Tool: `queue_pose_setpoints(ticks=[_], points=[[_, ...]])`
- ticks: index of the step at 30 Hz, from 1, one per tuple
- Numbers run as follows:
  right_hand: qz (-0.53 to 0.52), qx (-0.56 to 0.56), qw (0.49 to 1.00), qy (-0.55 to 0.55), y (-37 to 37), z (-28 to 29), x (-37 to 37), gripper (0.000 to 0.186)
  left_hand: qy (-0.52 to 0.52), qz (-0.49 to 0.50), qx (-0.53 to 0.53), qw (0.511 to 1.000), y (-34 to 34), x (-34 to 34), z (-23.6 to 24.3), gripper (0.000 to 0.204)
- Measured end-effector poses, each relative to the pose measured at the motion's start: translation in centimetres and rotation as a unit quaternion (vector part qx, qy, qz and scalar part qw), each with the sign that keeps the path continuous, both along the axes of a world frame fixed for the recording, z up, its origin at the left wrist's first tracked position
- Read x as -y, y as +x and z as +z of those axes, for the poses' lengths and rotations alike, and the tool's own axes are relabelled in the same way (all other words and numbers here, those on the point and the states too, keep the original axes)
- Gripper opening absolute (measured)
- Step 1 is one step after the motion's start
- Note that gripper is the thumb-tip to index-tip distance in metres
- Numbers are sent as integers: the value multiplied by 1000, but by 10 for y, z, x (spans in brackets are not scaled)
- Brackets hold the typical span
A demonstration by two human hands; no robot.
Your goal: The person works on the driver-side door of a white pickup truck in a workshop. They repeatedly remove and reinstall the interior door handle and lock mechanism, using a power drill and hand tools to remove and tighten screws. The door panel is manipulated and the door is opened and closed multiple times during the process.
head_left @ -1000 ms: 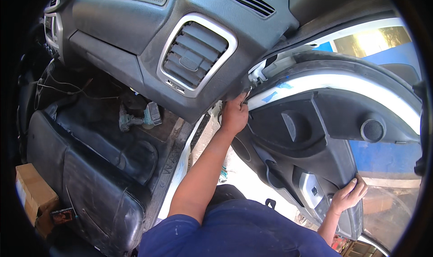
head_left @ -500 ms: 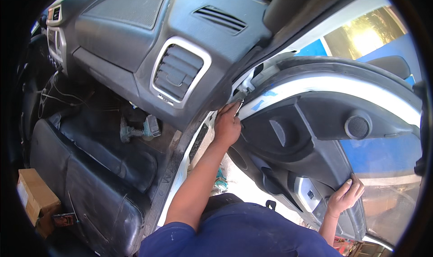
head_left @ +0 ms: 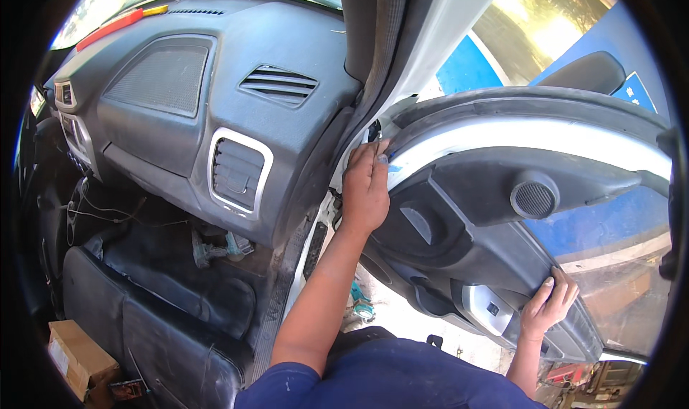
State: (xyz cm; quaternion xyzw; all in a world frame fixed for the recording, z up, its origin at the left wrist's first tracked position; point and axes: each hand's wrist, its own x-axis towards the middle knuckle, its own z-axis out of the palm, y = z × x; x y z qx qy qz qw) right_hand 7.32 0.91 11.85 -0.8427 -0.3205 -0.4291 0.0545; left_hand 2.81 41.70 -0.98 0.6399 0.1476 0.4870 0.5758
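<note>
Door (head_left: 495, 251) open to the right of the dashboard (head_left: 247, 50), with left hand (head_left: 367, 186) curled by its hinge end, can't tell around what if anything, and right hand (head_left: 548, 306) just gripping its window-side edge.

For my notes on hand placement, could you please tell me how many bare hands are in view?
2: the left hand at the hinge end of the open white car door with black plastic trim, and the right hand on its window-side edge.
</note>
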Motion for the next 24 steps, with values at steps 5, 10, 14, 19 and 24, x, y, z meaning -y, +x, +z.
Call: queue_pose_setpoints(ticks=[5, 10, 14, 19, 24], points=[[-4, 0, 1000, -1, 0, -1, 0, 24, -22, 20, -7, 1000, 4, 9, -5, 33], [-2, -3, 1000, 2, 0, 0, -2, 24, -31, 76, -6, 997, 12, 19, -12, 32], [-8, -7, 1000, -2, 0, 1, -1, 24, -21, 102, -27, 994, 14, 23, -6, 32], [-3, -9, 1000, -3, 1, 0, -2, 25, -9, 118, -13, 993, 14, 26, -8, 32], [-6, -8, 1000, -9, 2, 1, -1, 25, 9, 127, 0, 992, 11, 27, -8, 30]])
